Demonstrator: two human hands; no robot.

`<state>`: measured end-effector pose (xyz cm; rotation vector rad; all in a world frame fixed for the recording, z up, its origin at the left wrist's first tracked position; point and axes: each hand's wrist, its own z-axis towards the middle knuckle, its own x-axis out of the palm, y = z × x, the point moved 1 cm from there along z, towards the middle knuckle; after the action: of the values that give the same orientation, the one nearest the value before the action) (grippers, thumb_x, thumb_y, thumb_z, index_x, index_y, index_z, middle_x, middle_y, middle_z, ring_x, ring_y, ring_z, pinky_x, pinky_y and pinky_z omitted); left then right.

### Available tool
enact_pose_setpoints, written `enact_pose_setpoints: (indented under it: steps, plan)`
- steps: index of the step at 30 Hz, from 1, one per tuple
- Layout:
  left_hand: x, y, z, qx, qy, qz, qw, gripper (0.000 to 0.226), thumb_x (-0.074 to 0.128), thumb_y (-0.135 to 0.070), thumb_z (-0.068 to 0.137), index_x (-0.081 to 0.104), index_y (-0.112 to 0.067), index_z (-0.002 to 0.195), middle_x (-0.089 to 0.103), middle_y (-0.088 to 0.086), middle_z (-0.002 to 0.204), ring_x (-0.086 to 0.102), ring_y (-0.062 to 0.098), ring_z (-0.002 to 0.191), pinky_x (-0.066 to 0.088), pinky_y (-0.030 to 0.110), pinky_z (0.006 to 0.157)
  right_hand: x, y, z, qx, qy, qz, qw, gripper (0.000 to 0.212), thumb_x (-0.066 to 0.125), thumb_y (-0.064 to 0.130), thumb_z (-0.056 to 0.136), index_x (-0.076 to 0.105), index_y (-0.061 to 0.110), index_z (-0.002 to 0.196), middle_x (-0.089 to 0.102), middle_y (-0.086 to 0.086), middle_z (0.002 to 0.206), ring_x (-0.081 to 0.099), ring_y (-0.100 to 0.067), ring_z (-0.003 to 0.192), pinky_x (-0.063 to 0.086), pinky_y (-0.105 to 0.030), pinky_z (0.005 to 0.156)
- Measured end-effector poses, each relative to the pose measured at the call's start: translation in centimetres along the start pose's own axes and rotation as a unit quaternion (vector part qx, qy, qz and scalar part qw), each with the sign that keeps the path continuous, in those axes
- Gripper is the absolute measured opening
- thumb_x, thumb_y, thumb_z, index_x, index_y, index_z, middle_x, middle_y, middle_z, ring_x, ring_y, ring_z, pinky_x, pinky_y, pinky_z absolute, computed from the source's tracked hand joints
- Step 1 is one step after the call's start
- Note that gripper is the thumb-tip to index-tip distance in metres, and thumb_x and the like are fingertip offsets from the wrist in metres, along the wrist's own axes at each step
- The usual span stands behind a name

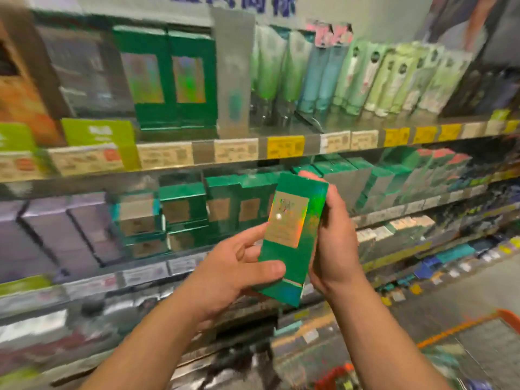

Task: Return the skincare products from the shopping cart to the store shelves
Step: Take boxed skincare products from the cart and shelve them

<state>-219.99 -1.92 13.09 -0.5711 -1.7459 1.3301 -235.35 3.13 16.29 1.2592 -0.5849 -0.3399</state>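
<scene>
Green box (292, 235) sits at the centre of my view, one carton with a shiny gold label panel, tilted so its top leans toward 1 o'clock, held in front of the shelves and touching none of them. I have two hands on it. My left hand (236, 266) comes in from 7 o'clock; its grip is closed round the lower left edge, thumb pressed flat across the front face low down and the fingers tucked behind. My right hand (334, 237) comes in from 5 o'clock; its grip wraps the right side, palm along the long edge and one fingertip showing over the top corner. At 11 o'clock on the upper shelf (281, 130) I count two matching tall green cartons (168, 80) side by side, touching, with one grey box (233, 71) just beside them on the 3 o'clock side. Further toward 2 o'clock on the same shelf stands a row of tubes (351, 74), pale green and blue; motion blur stops me counting them exactly. The middle shelf directly behind the held carton carries smaller green boxes (183, 209) stacked in two layers, about four across, blurred as well. At 9 o'clock on that shelf I make out three lilac boxes (56, 237). At 4 o'clock, low in the corner, one orange cart rim (461, 327) is visible, well apart from the hands.
</scene>
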Motion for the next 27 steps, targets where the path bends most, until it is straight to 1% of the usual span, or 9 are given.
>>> enact_pose_setpoints:
  steps: [1, 3, 6, 11, 15, 17, 21, 24, 27]
  plan:
    - [-0.8, -0.8, -0.7, 0.005, -0.012, 0.003, 1.0, 0.084, 0.083, -0.019, 0.064, 0.054, -0.013, 0.142, 0.075, 0.015, 0.118, 0.074, 0.024, 0.101, 0.061, 0.036, 0.082, 1.1, 0.2, 0.2, 0.0, 0.018, -0.001, 1.0, 0.029, 0.048, 0.044, 0.102, 0.072, 0.041, 0.118, 0.069, -0.007, 0.127, 0.064, -0.026, 0.119, 0.046, -0.057, 0.11]
    - [-2.5, -2.2, -2.0, 0.017, -0.037, 0.016, 0.999, 0.089, 0.085, -0.021, 0.065, 0.049, -0.02, 0.146, 0.073, 0.017, 0.123, 0.072, 0.032, 0.109, 0.059, 0.047, 0.092, 3.4, 0.8, 0.3, 0.009, 0.064, 0.002, 0.998, 0.032, 0.053, 0.055, 0.1, 0.07, 0.039, 0.122, 0.071, -0.006, 0.123, 0.065, -0.024, 0.113, 0.05, -0.049, 0.103]
    - [-4.6, -4.1, -3.7, 0.042, -0.072, 0.026, 0.996, 0.091, 0.087, -0.022, 0.063, 0.048, -0.024, 0.146, 0.073, 0.018, 0.121, 0.071, 0.038, 0.11, 0.056, 0.055, 0.095, 6.4, 1.1, 0.7, 0.018, 0.123, -0.02, 0.992, 0.077, 0.067, 0.079, 0.077, 0.058, 0.031, 0.138, 0.072, -0.003, 0.125, 0.067, -0.023, 0.115, 0.054, -0.044, 0.099]
    - [-6.8, -6.8, -5.8, 0.091, -0.138, 0.019, 0.986, 0.092, 0.088, -0.022, 0.061, 0.048, -0.025, 0.144, 0.074, 0.02, 0.117, 0.073, 0.037, 0.106, 0.061, 0.045, 0.082, 10.7, 3.7, 2.4, -0.013, 0.225, -0.087, 0.97, 0.059, 0.066, 0.045, 0.088, 0.048, 0.026, 0.141, 0.077, 0.016, 0.102, 0.071, 0.0, 0.097, 0.054, -0.018, 0.076]
    - [-7.9, -9.4, -7.2, 0.134, -0.164, 0.03, 0.977, 0.078, 0.087, -0.011, 0.072, 0.052, -0.029, 0.139, 0.076, 0.016, 0.114, 0.074, 0.032, 0.104, 0.062, 0.036, 0.076, 13.5, 6.6, 4.1, -0.058, 0.273, -0.174, 0.944, 0.056, 0.079, 0.044, 0.084, 0.056, 0.026, 0.132, 0.076, 0.017, 0.101, 0.07, 0.003, 0.094, 0.052, -0.013, 0.076]
    - [-8.6, -10.6, -7.6, 0.156, -0.185, 0.035, 0.97, 0.075, 0.085, -0.005, 0.072, 0.054, -0.032, 0.135, 0.077, 0.011, 0.112, 0.075, 0.027, 0.103, 0.063, 0.034, 0.076, 15.0, 8.4, 5.1, -0.072, 0.303, -0.215, 0.926, 0.05, 0.082, 0.045, 0.081, 0.061, 0.025, 0.122, 0.075, 0.019, 0.092, 0.067, 0.007, 0.083, 0.049, -0.01, 0.069]
    - [-9.7, -13.2, -8.1, 0.197, -0.211, 0.073, 0.955, 0.077, 0.089, -0.011, 0.072, 0.059, -0.033, 0.139, 0.074, 0.001, 0.121, 0.075, 0.02, 0.105, 0.063, 0.037, 0.081, 18.2, 12.4, 7.1, -0.114, 0.34, -0.303, 0.883, 0.051, 0.087, 0.055, 0.074, 0.068, 0.026, 0.112, 0.076, 0.01, 0.098, 0.072, -0.006, 0.089, 0.057, -0.026, 0.078]
    - [-10.4, -15.2, -8.1, 0.235, -0.235, 0.093, 0.939, 0.073, 0.084, -0.02, 0.072, 0.06, -0.034, 0.14, 0.072, -0.003, 0.127, 0.074, 0.02, 0.108, 0.062, 0.039, 0.087, 20.4, 15.1, 8.1, -0.15, 0.353, -0.347, 0.856, 0.039, 0.082, 0.046, 0.078, 0.069, 0.025, 0.108, 0.073, 0.008, 0.088, 0.066, -0.001, 0.074, 0.051, -0.019, 0.066]
    - [-10.6, -17.2, -8.0, 0.27, -0.254, 0.153, 0.916, 0.065, 0.084, -0.029, 0.077, 0.061, -0.038, 0.137, 0.074, -0.011, 0.123, 0.07, 0.011, 0.115, 0.057, 0.037, 0.097, 22.7, 17.7, 8.9, -0.186, 0.363, -0.402, 0.82, 0.037, 0.079, 0.044, 0.078, 0.068, 0.026, 0.108, 0.074, 0.007, 0.09, 0.069, -0.007, 0.079, 0.055, -0.027, 0.071]
